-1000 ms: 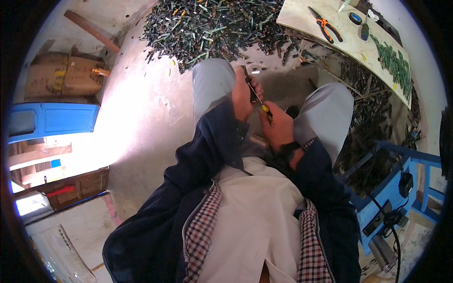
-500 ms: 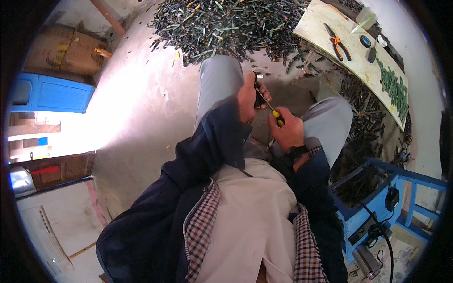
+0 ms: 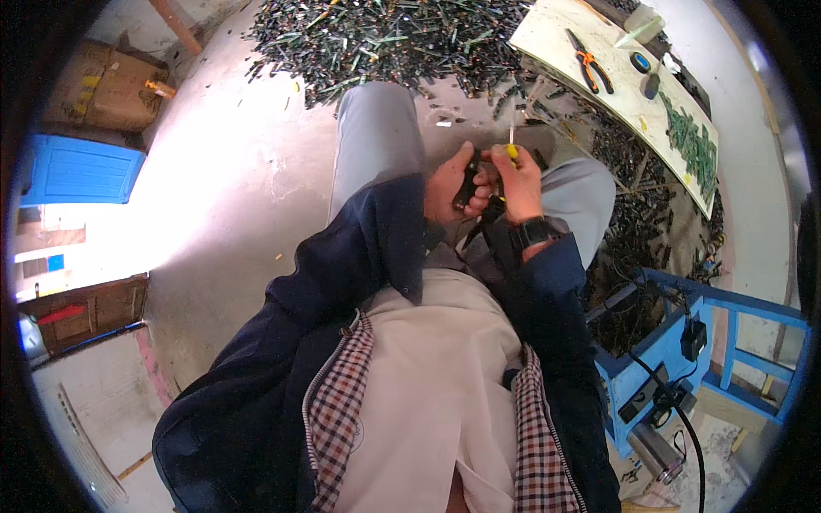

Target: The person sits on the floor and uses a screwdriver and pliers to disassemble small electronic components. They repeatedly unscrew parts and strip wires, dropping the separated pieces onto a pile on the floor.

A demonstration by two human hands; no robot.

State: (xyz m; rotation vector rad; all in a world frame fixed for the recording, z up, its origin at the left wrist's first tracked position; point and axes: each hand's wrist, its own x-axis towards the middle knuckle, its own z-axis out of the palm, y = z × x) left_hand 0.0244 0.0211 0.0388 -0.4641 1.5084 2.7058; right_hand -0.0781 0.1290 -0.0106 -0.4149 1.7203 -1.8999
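Observation:
Between my knees, my left hand (image 3: 445, 186) is closed around a slim black plastic piece (image 3: 467, 183), which stands nearly upright in the fingers. My right hand (image 3: 522, 190) grips a screwdriver (image 3: 512, 150) with a yellow and black handle. Its thin metal shaft points away from me, clear of the black piece. The right thumb and fingertips come close to the upper end of the piece; whether they touch it I cannot tell. Most of the screwdriver's handle is hidden in the right palm.
A big heap of dark and green slim pieces (image 3: 385, 43) covers the floor ahead. On a pale board (image 3: 547, 38) at the right lie orange-handled pliers (image 3: 592, 70), a tape roll (image 3: 640, 61) and green strips (image 3: 691, 145). A blue frame (image 3: 663, 376) with cables stands lower right.
The screwdriver's tip has left the black piece and swung round to point away from me. My right hand has moved farther forward, beside the left. The whole view has shifted slightly.

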